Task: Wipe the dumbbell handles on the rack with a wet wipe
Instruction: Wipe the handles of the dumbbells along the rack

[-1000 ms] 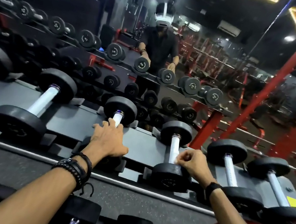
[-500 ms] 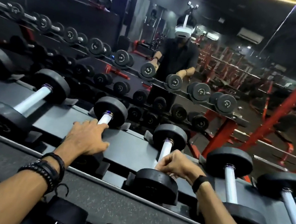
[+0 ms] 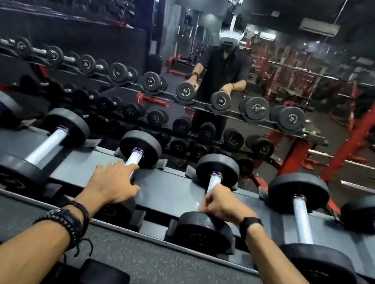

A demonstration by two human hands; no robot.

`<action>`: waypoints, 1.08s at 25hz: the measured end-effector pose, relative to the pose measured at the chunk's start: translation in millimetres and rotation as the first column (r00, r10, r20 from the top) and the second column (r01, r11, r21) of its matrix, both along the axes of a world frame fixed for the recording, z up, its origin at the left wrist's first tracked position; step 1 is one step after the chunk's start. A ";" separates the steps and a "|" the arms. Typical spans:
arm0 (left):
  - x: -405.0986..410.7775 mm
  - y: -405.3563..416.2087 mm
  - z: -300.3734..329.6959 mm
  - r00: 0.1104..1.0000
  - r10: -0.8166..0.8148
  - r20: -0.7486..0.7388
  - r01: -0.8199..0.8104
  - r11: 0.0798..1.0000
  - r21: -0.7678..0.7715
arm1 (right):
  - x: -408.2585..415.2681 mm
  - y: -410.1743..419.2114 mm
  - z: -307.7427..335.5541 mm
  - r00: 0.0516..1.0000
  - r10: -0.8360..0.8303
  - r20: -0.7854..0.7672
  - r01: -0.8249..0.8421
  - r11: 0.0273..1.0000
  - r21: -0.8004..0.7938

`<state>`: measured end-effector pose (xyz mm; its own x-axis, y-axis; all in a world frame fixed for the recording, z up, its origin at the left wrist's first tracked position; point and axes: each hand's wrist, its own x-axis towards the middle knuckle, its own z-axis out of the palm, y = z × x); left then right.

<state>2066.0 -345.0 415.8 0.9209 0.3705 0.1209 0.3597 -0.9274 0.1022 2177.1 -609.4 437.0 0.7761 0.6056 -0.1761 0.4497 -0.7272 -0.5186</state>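
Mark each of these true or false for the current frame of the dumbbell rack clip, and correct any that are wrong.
1. The right hand is curled round the handle of a dumbbell on the rack. True.
2. The left hand is lifting a dumbbell off the rack. False: it rests on the handle of the neighbouring dumbbell, which sits in its cradle.
3. Dark bracelets are worn on the left wrist. True.
4. The top tier holds only two dumbbells. False: six show along it.
5. A mirror behind the rack reflects the person. True.
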 end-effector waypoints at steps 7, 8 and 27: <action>-1.4 6.9 -3.6 0.998 -0.014 0.063 0.018 0.999 -0.051 | 0.2 -19.6 2.6 0.991 0.081 -0.108 -0.067 0.990 0.124; 0.0 6.8 -3.7 0.998 -0.016 0.067 0.019 0.998 -0.054 | -0.9 -22.4 3.3 0.983 0.078 -0.164 -0.050 0.984 0.173; -1.7 3.8 -1.2 0.998 -0.006 0.069 0.009 0.999 -0.051 | -0.6 -6.9 3.0 0.992 0.117 -0.055 -0.113 0.991 0.070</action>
<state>2064.3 -341.2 414.6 0.9138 0.3710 0.1655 0.3433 -0.9230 0.1740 2176.5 -616.3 440.0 0.6899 0.7024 -0.1751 0.4960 -0.6349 -0.5923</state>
